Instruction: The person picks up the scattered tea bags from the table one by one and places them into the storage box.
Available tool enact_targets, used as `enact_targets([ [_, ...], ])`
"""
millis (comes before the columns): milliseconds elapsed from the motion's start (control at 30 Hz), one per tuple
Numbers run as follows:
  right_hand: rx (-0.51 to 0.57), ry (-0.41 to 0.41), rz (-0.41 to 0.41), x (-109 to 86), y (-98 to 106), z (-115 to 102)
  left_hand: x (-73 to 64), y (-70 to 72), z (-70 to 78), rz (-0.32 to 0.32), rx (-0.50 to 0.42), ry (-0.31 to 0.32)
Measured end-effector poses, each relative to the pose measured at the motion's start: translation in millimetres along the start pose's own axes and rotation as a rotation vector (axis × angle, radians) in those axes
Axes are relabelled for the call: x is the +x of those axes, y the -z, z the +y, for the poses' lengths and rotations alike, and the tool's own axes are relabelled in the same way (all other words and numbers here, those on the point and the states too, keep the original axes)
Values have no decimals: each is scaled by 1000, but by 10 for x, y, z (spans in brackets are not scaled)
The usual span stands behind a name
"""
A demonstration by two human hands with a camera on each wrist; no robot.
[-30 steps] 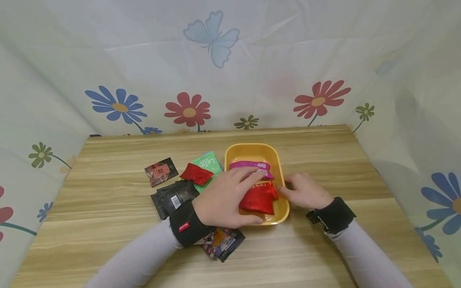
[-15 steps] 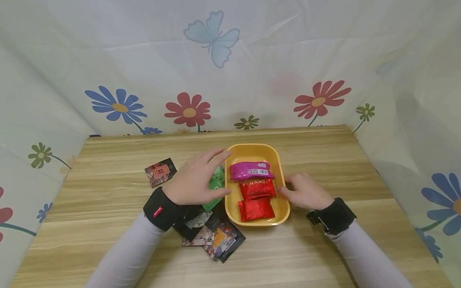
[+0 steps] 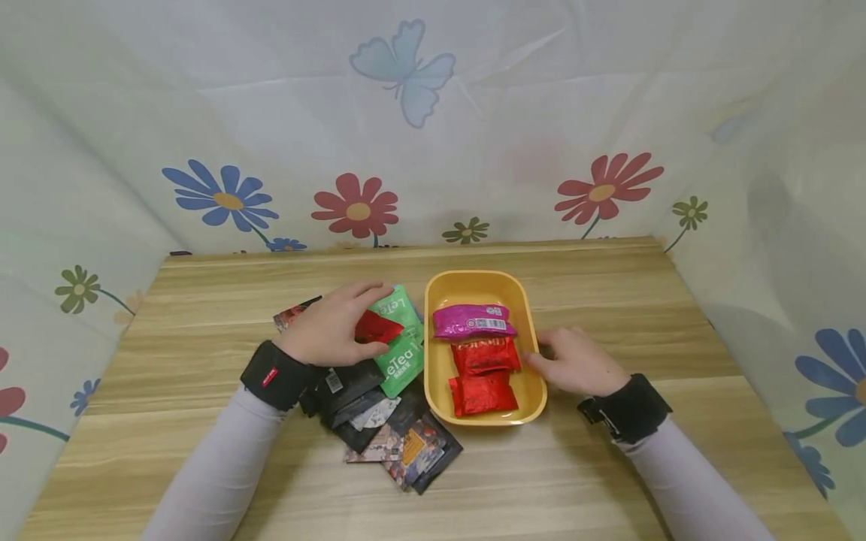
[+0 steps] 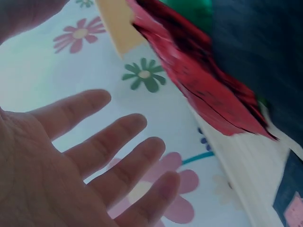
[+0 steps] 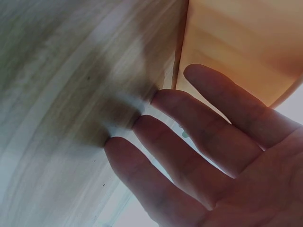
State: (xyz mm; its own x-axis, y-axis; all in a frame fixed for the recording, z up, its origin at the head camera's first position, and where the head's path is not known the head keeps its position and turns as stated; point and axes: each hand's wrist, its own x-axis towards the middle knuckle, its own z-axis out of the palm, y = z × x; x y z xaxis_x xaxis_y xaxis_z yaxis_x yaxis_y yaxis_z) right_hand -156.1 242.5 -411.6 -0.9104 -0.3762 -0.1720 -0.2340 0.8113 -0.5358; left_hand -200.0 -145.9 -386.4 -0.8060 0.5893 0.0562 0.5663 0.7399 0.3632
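My left hand hovers at a small red foil packet lying on green LeTea sachets. In the left wrist view the fingers are spread and straight, with the red packet apart from them. My right hand rests at the right side of a yellow plastic box, thumb at its rim. The right wrist view shows fairly straight fingers, their tips on the wood and one against the box wall. Inside the box lie a magenta packet and two red packets.
Black sachets are heaped left of the box, below my left hand. Patterned sachets lie in front, and one dark brown sachet is partly covered by the hand. Behind the wooden table hangs a flowered curtain.
My left hand has moved left, out from over the box to the red packet on the green sachets. One red packet inside has shifted toward the front. The right hand stays put.
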Motion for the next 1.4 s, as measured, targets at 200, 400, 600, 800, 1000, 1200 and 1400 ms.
enact_targets([
  [200, -5, -9, -2, -3, -9, 1, 11, -36, -144, -18, 0, 28],
  [400, -4, -14, -6, 3, -16, 4, 17, -74, -212, -65, 20, 39],
  [600, -16, 5, 7, 2, -28, 15, 36, -120, -227, -83, 30, 45],
  [800, -36, 19, 31, 15, -37, 22, 58, -162, -232, -60, 42, 55],
  [1000, -32, 15, 29, 12, -38, 23, 79, -189, -243, -21, 42, 47],
  [1200, -41, 21, 37, 11, -37, 10, 105, -216, -285, 46, 61, 12],
  [1400, -48, 27, 50, 13, -42, 18, 135, -172, -213, 152, 74, -51],
])
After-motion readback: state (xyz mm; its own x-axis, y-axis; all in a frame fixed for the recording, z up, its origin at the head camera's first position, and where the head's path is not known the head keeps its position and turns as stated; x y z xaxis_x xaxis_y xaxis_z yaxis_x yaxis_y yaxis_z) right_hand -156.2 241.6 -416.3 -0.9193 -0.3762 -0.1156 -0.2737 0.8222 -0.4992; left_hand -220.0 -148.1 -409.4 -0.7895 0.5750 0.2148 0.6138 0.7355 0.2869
